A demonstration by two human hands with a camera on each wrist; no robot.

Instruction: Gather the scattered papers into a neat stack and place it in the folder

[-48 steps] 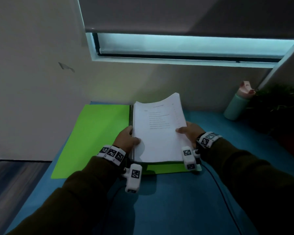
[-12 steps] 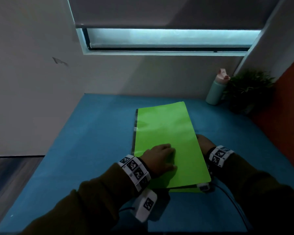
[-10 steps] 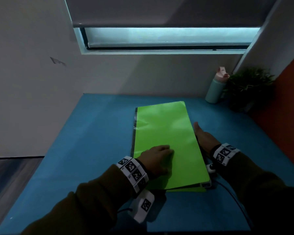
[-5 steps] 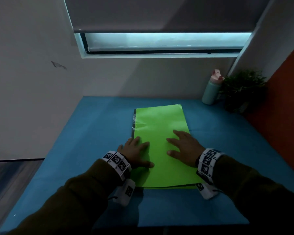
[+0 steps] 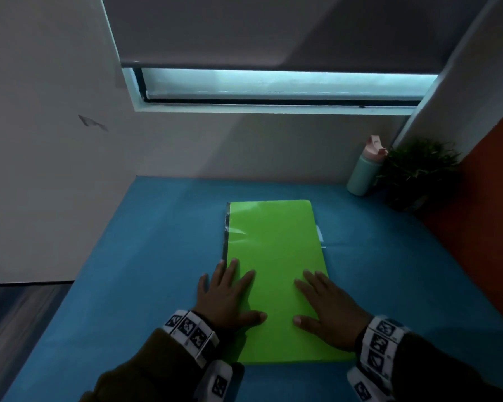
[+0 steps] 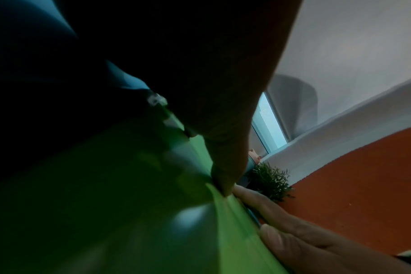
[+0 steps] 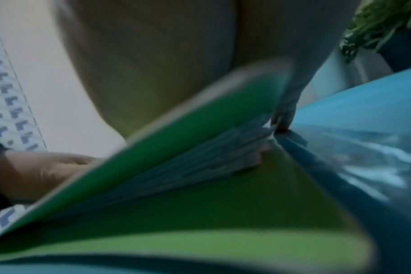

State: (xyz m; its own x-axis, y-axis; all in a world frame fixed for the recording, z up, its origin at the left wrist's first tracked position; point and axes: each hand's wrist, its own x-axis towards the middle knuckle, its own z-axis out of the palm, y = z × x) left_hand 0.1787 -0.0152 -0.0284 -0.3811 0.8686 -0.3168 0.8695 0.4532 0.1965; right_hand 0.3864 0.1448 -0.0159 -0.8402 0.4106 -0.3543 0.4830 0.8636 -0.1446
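Note:
A bright green folder [image 5: 273, 245] lies closed on the blue table [image 5: 145, 256], its dark spine on the left. My left hand [image 5: 230, 294] rests flat on its near left part, fingers straight and spread, partly over the spine edge. My right hand [image 5: 323, 303] lies flat on the near right part. In the right wrist view the paper stack [image 7: 200, 166] shows as layered white edges between the green covers [image 7: 200, 115]. The left wrist view shows my left thumb [image 6: 225, 166] on the green folder [image 6: 176, 222] and the other hand's fingers [image 6: 305, 237] beside it.
A pale green bottle with a pink lid [image 5: 365, 172] and a small dark plant [image 5: 418, 172] stand at the far right corner. An orange wall [image 5: 482, 221] borders the right side, a white wall [image 5: 41, 169] the left. The table's left edge drops to a wooden floor [image 5: 9, 323].
The open folder with the paper stack has been closed. My right hand came from the folder's right edge onto the cover, and both hands now lie flat on it.

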